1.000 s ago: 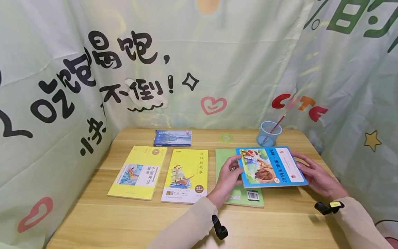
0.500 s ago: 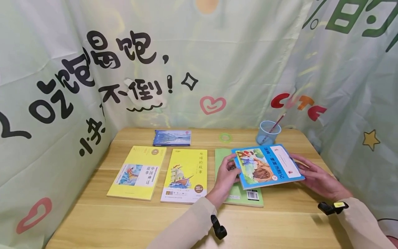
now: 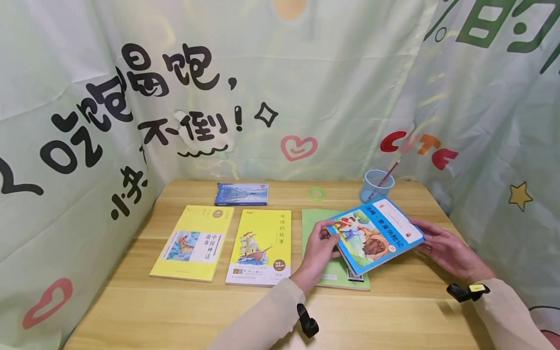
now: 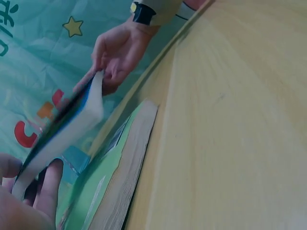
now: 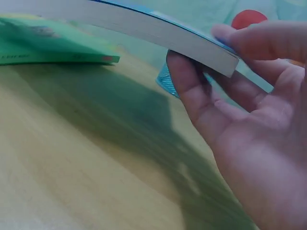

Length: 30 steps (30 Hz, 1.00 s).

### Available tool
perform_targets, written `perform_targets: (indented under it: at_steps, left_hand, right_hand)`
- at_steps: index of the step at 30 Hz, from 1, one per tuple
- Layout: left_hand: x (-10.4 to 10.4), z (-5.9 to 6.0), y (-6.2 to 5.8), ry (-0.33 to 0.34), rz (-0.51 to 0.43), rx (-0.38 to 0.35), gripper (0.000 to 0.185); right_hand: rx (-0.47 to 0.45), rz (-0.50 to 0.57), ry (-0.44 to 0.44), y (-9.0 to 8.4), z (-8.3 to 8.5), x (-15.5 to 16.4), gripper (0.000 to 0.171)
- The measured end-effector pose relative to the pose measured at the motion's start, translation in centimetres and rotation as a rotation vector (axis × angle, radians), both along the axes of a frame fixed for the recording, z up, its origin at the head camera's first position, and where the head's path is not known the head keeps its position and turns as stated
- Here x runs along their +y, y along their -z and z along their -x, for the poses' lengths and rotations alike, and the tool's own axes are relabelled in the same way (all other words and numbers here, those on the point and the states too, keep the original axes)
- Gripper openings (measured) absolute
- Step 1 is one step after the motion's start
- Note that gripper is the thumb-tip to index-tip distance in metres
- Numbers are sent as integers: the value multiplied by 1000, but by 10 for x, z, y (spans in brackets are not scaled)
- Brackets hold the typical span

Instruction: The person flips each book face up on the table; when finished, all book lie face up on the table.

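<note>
A blue-covered book [image 3: 372, 236] with a cartoon picture is held tilted above the table, between both hands. My left hand [image 3: 318, 250] grips its left edge, thumb on the cover and fingers beneath, as the left wrist view also shows. At the opposite edge my right hand [image 3: 452, 253] pinches a corner; in the right wrist view the thumb lies on top of the book [image 5: 158, 36] and fingers support it from below. Under the held book lies a green book [image 3: 312, 218], partly covered, its barcode just showing.
Two yellow books, one with a red picture label [image 3: 188, 245] and one with a ship [image 3: 262, 243], lie to the left on the wooden table [image 3: 175, 311]. Behind them are a blue box [image 3: 242, 194], a green ring [image 3: 316, 193] and a blue cup [image 3: 377, 182] holding a pencil.
The blue book has turned counterclockwise in the hands, its right end swinging up and away and its near corner dropping lower. Both hands keep hold of it.
</note>
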<state>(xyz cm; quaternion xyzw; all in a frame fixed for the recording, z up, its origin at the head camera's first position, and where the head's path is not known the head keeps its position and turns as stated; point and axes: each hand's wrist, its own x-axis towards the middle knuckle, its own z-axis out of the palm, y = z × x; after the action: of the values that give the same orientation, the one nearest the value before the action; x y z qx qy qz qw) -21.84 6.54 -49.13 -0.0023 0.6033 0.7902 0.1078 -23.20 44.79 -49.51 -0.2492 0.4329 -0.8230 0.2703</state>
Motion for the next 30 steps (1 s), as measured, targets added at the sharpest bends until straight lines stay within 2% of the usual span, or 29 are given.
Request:
perform_targets:
  at_steps: [3,10,14,19,30]
  left_hand:
    - [-2,0,2,-1,7,9,30]
    - [4,-3,2,56,-3,-14,40]
    - [11,-9,-2,66,29,-16,36]
    - [16,-12,-2,92,45,14,20]
    - [28,-24,3,288,172,33,16]
  right_hand:
    - [-37,74,15,2,-1,2,69]
    - [-68,91,242,5,-4,1,55]
    - [-82,59,370,1,-3,0,50]
    - [-139,-45,515,-12,2,6,43]
    - [-173,-414,612,-29,23,20,34]
